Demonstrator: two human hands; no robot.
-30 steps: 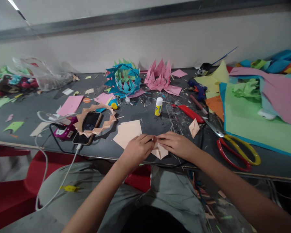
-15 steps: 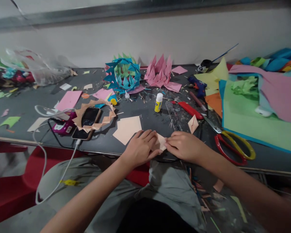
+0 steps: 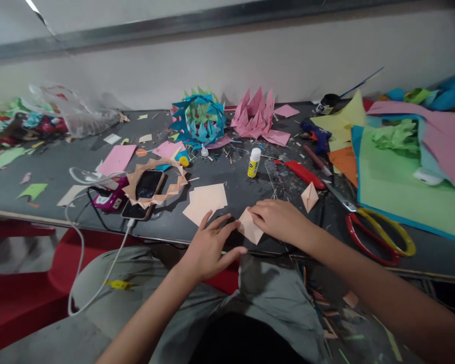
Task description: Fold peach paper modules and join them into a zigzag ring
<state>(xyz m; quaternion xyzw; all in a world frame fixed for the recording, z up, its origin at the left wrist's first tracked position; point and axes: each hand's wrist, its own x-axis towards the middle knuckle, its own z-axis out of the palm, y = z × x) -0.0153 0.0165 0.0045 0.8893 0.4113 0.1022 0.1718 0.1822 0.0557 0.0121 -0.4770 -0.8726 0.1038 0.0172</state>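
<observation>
A small peach paper square (image 3: 251, 228) with creases lies at the table's front edge. My right hand (image 3: 275, 216) has its fingers together on the paper's upper right part, holding it down. My left hand (image 3: 212, 247) is open with fingers spread, its index fingertip by the paper's left corner. A stack of peach paper squares (image 3: 208, 199) sits just beyond my left hand. To the right of my right hand lies a folded peach paper piece (image 3: 310, 197). A glue stick (image 3: 254, 163) stands upright, capped in white, behind the paper.
Large scissors (image 3: 377, 227) and a red-handled cutter (image 3: 305, 174) lie right. Left are a phone (image 3: 146, 189) under a peach paper ring (image 3: 131, 179) and a purple power adapter (image 3: 109, 196). Blue (image 3: 178, 114) and pink (image 3: 252, 119) paper rings stand at the back.
My left hand has lifted off the paper and drawn left and toward me, fingers spreading. My right hand has shifted onto the paper's upper part. More of the paper shows. The view has shifted slightly.
</observation>
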